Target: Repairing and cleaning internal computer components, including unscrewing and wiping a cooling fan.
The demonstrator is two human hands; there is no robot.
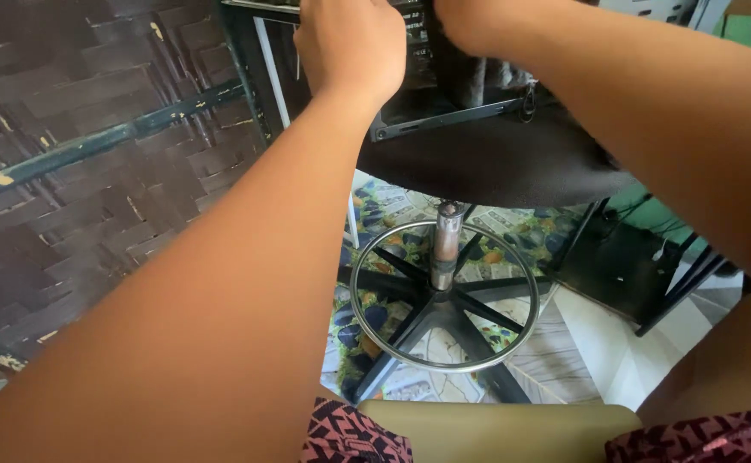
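A black metal box with a grey rail, like a piece of electronic equipment (444, 107), rests on the round dark seat of a stool (495, 163). My left hand (350, 43) lies on the box's upper left part, fingers curled over it. My right hand (470, 21) reaches to the box's top at the upper edge of the view; its fingers are cut off there. Both forearms stretch forward across the picture.
The stool has a chrome post and a chrome foot ring (444, 296) over black legs. Under it lies a patterned mat (375, 214). A dark woven wall (75, 171) fills the left. A black frame (615, 274) stands at right. A tan seat edge (504, 429) is near me.
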